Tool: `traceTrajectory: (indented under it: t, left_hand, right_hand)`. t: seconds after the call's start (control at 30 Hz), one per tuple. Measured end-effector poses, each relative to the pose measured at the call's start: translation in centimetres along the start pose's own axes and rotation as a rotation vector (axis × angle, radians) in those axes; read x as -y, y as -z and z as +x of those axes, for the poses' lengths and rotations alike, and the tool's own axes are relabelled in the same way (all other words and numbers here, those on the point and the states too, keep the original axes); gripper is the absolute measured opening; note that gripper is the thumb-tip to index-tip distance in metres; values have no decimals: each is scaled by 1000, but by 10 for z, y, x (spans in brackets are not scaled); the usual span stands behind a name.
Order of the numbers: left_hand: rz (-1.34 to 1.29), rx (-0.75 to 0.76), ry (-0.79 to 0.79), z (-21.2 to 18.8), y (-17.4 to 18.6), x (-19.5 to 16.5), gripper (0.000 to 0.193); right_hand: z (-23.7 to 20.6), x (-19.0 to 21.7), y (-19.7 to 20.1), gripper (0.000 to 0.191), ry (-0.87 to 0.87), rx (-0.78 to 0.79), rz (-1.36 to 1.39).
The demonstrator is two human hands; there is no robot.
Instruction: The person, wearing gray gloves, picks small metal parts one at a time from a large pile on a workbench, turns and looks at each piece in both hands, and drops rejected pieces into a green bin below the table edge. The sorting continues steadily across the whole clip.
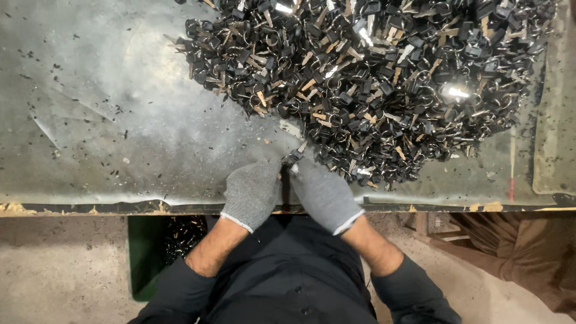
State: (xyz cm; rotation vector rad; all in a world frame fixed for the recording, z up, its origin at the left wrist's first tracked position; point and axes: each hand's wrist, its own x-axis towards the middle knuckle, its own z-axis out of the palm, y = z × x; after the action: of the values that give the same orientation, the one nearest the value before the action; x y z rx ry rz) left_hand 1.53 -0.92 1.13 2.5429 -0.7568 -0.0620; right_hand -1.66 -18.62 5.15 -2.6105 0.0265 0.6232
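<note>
Both my hands wear grey knit gloves and meet at the near edge of the table. My left hand [252, 191] and my right hand [323, 193] together pinch one small key [294, 157] with a black head and a metal blade. It is held just in front of a big heap of keys [372, 78] with black heads, metal blades and rings. The heap covers the table's far right half.
The worn grey metal tabletop [108, 108] is dusted with small black chips. Its front edge [90, 208] is chipped and ragged. A green bin [150, 246] with black scraps stands under the table at my left. A brown cloth [528, 252] lies at lower right.
</note>
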Motion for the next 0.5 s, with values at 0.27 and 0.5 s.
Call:
traceTrajectory:
  t: [0.27,0.5]
  left_hand:
    - [-51,-27,38,0,10,-7,24]
    - [77,11,-24,2,-7,-10,33]
  right_hand:
    - [1,-2,13,26,14,72,26]
    - [-1,8,1,14,122,-230,-301]
